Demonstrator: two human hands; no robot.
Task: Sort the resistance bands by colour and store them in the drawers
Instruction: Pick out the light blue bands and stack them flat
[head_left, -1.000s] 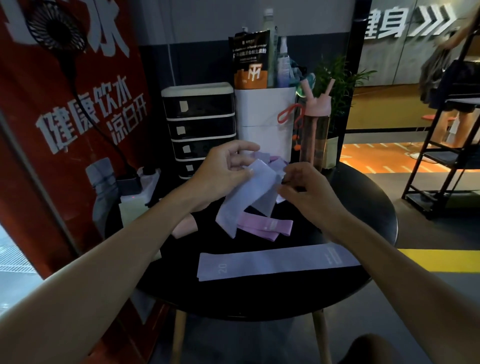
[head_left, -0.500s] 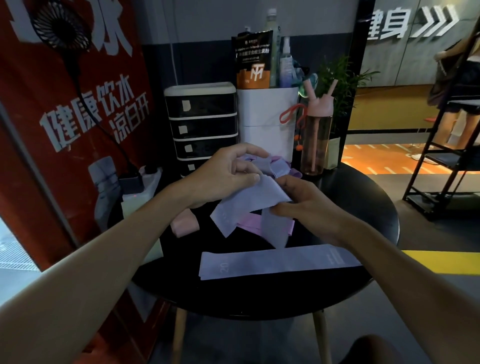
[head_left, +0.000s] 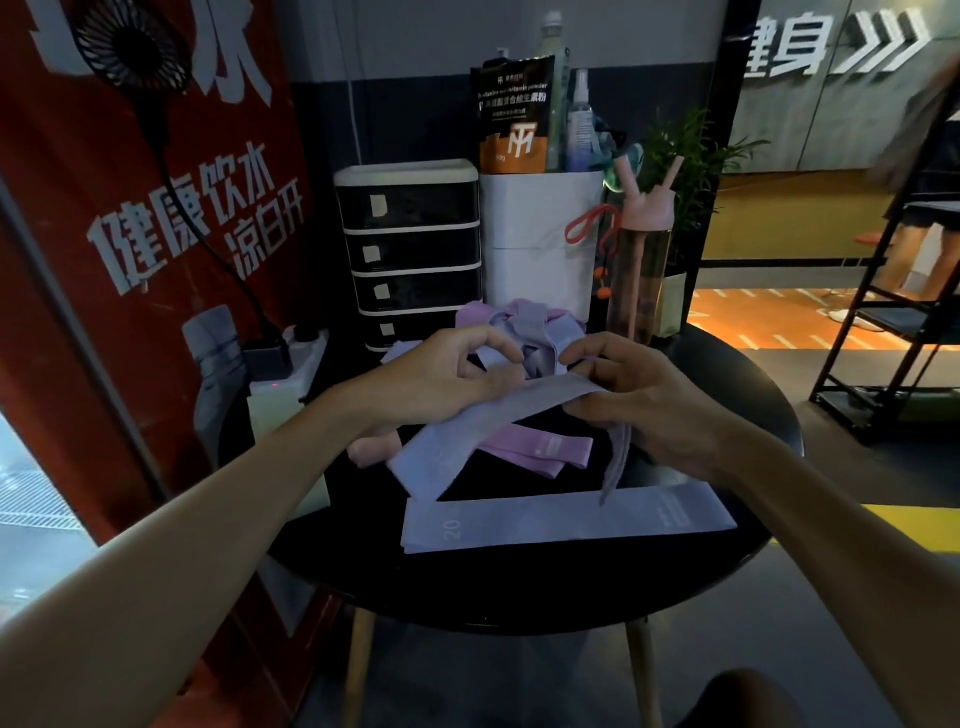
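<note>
In the head view, the left hand (head_left: 447, 379) and right hand (head_left: 639, 400) meet over the middle of the round black table (head_left: 519, 571), both gripping one lavender band (head_left: 519, 410). The left fingers are curled and pinch its upper edge. The right thumb and fingertips are closed on the far end, and a loose tail hangs from there towards 6 o'clock. That tail ends at, or just above, a second lavender band (head_left: 566, 514) lying flat near the table's 6 o'clock rim; I cannot tell whether they touch. A pink band (head_left: 540, 449) lies under the held one, and a tangled heap of bands (head_left: 519, 322) sits at 12 o'clock, just in front of the drawer unit (head_left: 410, 254) at 11 o'clock. The drawer fronts look shut. The likeliest slip is the hanging tail dragging the flat band out of line or off the rim when the hands lift away. In this dim light, lavender and pale pink read close together, so a band could land in the wrong drawer. With both hands occupied, opening a drawer means letting go on one side, and the band could flop back into the heap. The tall pink bottle (head_left: 641, 260) at 1 o'clock stands near enough to be clipped by the right hand.
</note>
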